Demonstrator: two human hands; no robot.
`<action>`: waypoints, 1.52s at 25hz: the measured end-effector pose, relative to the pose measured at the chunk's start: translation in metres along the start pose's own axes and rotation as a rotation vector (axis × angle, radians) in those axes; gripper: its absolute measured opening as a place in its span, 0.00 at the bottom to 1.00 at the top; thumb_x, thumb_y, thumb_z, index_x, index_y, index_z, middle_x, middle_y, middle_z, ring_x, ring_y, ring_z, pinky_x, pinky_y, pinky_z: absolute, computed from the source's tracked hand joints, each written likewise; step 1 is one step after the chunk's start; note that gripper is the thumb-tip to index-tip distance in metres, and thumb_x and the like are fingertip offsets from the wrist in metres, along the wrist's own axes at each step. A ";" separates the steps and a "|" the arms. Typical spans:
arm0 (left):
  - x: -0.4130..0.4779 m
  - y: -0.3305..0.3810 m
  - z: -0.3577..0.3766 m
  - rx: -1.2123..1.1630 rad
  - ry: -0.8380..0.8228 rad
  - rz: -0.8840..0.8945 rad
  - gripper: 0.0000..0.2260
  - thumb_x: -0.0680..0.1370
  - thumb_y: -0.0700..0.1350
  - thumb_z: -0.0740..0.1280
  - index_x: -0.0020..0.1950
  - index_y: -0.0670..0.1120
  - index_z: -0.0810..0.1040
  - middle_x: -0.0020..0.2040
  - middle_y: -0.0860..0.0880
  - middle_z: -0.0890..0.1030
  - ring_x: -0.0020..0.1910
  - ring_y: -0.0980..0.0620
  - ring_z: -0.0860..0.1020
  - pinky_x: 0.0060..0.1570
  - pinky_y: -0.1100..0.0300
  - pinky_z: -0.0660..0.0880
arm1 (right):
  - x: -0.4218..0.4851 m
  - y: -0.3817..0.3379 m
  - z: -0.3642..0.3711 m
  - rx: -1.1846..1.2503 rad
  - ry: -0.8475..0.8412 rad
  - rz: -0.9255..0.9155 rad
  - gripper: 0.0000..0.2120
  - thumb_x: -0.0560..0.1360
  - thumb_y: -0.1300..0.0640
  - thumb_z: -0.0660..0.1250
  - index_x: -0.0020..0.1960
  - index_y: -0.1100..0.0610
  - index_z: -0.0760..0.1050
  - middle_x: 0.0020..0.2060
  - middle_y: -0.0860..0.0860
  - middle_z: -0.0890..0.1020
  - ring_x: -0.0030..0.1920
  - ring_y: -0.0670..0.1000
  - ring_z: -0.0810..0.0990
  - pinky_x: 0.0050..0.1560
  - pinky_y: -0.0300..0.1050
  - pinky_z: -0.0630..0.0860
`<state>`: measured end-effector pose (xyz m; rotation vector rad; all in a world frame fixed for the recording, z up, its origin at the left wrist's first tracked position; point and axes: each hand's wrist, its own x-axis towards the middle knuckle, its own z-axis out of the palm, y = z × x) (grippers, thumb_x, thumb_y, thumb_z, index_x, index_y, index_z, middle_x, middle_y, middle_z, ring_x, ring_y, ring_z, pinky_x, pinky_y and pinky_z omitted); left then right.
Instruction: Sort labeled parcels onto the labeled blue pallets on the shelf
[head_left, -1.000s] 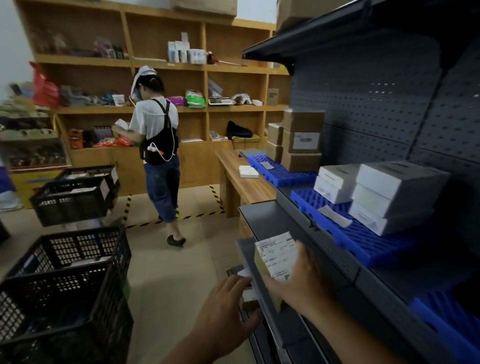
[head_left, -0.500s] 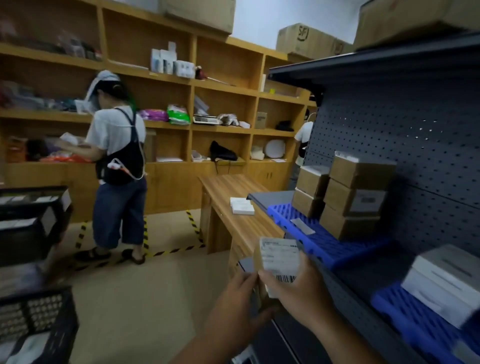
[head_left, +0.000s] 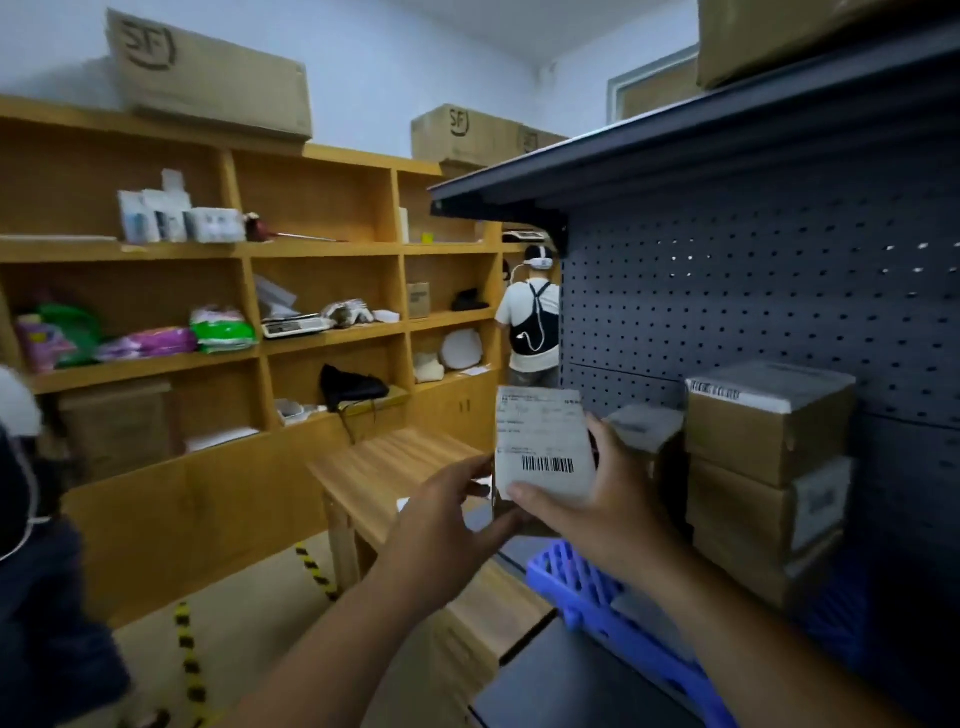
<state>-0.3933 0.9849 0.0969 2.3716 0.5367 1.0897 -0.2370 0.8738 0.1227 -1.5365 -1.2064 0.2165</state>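
I hold a small parcel (head_left: 543, 441) with a white barcode label facing me, raised in front of the dark shelf. My right hand (head_left: 597, 499) grips it from the right and below. My left hand (head_left: 447, 525) supports its left underside. Just below and to the right lies a blue pallet (head_left: 587, 587) on the grey shelf (head_left: 561, 686). On that pallet stands a stack of three brown cardboard parcels (head_left: 763, 478), and a smaller stack (head_left: 644, 431) sits behind my right hand, partly hidden.
A wooden table (head_left: 384, 467) stands beyond the shelf end. Wooden wall shelves (head_left: 249, 249) with goods fill the left. One person (head_left: 532, 322) stands far back by the pegboard (head_left: 753, 291); another person's dark clothing (head_left: 31, 571) is close at the left edge. An upper shelf (head_left: 675, 140) overhangs.
My view has swung up and moved forward along the shelf. Both hands have lifted the parcel higher and closer to the brown stack; the white-box pallet and black crates have left view.
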 end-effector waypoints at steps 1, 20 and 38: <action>0.024 -0.008 -0.002 -0.013 -0.014 0.032 0.23 0.74 0.57 0.73 0.68 0.61 0.75 0.58 0.73 0.79 0.57 0.70 0.78 0.52 0.74 0.74 | 0.020 -0.003 0.000 -0.030 0.044 -0.009 0.40 0.62 0.40 0.80 0.69 0.39 0.64 0.59 0.38 0.79 0.59 0.40 0.78 0.54 0.44 0.82; 0.236 -0.057 0.115 -0.504 -0.356 0.319 0.27 0.71 0.74 0.63 0.60 0.58 0.80 0.52 0.61 0.83 0.50 0.63 0.81 0.51 0.58 0.80 | 0.140 0.011 -0.027 -0.775 0.758 0.429 0.38 0.73 0.30 0.64 0.74 0.53 0.68 0.67 0.50 0.73 0.55 0.43 0.67 0.38 0.29 0.55; 0.192 -0.059 0.091 -0.485 -0.264 0.210 0.37 0.68 0.77 0.61 0.71 0.59 0.69 0.60 0.66 0.74 0.54 0.68 0.75 0.50 0.63 0.75 | 0.125 -0.005 -0.008 -0.776 0.716 0.374 0.40 0.75 0.30 0.60 0.79 0.50 0.59 0.76 0.48 0.62 0.74 0.51 0.62 0.62 0.46 0.64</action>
